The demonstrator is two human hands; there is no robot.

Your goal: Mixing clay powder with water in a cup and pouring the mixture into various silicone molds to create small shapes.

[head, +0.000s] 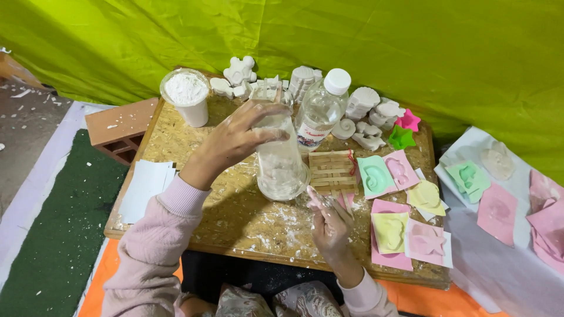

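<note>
The jar (281, 154), clear and filmed white inside, stands on the board (194, 194) right in front of you, near the middle. Your left hand (235, 138) comes over it from above, fingers closed around its upper part and rim, so it is clamped on the jar and steadies it; that top grip leaves the lower wall free to see through. Your right hand (330, 226) sits nearer you, just right of the jar's base, fingers pinched together on a thin pinkish stick (346, 202) whose tip points up toward the slat mat (332, 171). Whether the stick touches the jar, you cannot tell from here.

White crumbs lie scattered on the board around the jar's foot, thickest toward your side. To the right of your right hand lie flat moulds (390, 232) in pink, yellow and green, spread singly with their hollows facing up, so each shape shows. Left of your left sleeve, white cards (147, 182) hang over the board's edge.

Just behind the jar leans a clear bottle (320, 108) with a white cap, close enough to reach without shifting. Farther back on the left stands a cup (187, 97) filled with white powder. Along the back edge sit white casts (361, 114), shells and a bear among them, grouped out of the working area. A brick (117, 129) lies off the board's left corner, and a green sheet (411, 41) hangs behind everything.
</note>
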